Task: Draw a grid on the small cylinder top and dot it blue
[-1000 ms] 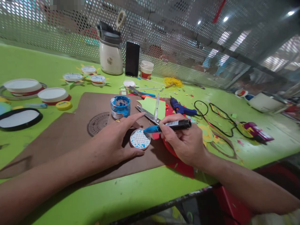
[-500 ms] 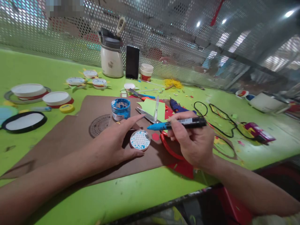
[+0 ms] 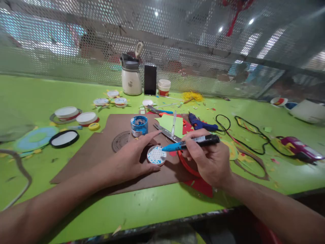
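A small round white lid [image 3: 155, 158], marked with a dark grid and blue speckles, lies on brown cardboard [image 3: 93, 159]. Around its left side curves my left hand [image 3: 132, 154], the thumb along the near edge and the index finger stretched out above. My right hand [image 3: 209, 159] grips a black marker pen with a blue tip end [image 3: 200, 140]. That blue end points left, over the upper right edge of the lid; whether it touches cannot be seen. An open jar of blue paint [image 3: 139, 127] stands just behind my left hand.
Red-handled scissors [image 3: 186, 166] lie partly under my right hand. A blue glue gun [image 3: 200, 123] and its black cord lie behind. Decorated lids [image 3: 101, 101], a black ring [image 3: 64, 138] and a yellow cap [image 3: 93, 126] are at left. A phone [image 3: 150, 80] stands beside a bottle [image 3: 131, 80].
The marker's blue end has come down closer to the speckled lid. My left hand keeps its place around the lid. The whole view has shifted a little.
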Motion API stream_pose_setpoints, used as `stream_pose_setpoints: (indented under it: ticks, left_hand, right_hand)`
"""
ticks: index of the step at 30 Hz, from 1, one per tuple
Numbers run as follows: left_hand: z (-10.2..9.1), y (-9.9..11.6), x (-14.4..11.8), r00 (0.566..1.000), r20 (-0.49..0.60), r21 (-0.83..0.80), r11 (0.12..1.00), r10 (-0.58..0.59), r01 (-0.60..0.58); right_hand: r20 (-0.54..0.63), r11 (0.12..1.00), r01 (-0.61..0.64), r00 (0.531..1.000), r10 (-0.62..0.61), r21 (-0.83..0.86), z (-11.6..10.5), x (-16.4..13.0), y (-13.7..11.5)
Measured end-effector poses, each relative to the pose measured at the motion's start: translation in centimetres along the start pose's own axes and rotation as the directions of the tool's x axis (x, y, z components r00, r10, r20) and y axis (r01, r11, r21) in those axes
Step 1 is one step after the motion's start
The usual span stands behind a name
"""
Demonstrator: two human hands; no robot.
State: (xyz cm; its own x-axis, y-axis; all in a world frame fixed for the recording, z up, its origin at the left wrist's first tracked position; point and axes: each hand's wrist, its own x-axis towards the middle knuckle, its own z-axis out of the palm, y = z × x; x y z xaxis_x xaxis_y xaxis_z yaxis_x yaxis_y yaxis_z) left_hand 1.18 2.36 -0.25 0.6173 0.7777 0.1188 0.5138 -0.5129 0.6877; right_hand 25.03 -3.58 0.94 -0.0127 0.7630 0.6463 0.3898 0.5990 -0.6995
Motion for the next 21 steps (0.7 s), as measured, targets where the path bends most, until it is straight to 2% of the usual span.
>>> stream_pose_setpoints:
  ticks: [8, 17, 21]
  left_hand:
    - [-0.3, 0.6, -0.3, 0.999, -0.004, 0.021, 0.999, 0.04, -0.039]
    - [-0.3, 0.5, -0.1, 0.999, 0.012, -0.005, 1.0, 0.03, -0.03]
    - [-0.4, 0.2, 0.0, 1.0, 0.012, -0.034, 0.999, 0.019, -0.018]
  right_hand:
    - [-0.047, 0.994, -0.033, 0.998, 0.038, 0.1, 0.4, 0.6, 0.0]
    - [-0.047, 0.985, -0.058, 0.997, 0.066, 0.164, 0.2, 1.0, 1.9]
    - [-0.103, 0.977, -0.055, 0.992, 0.078, 0.208, 0.3, 1.7, 1.7]
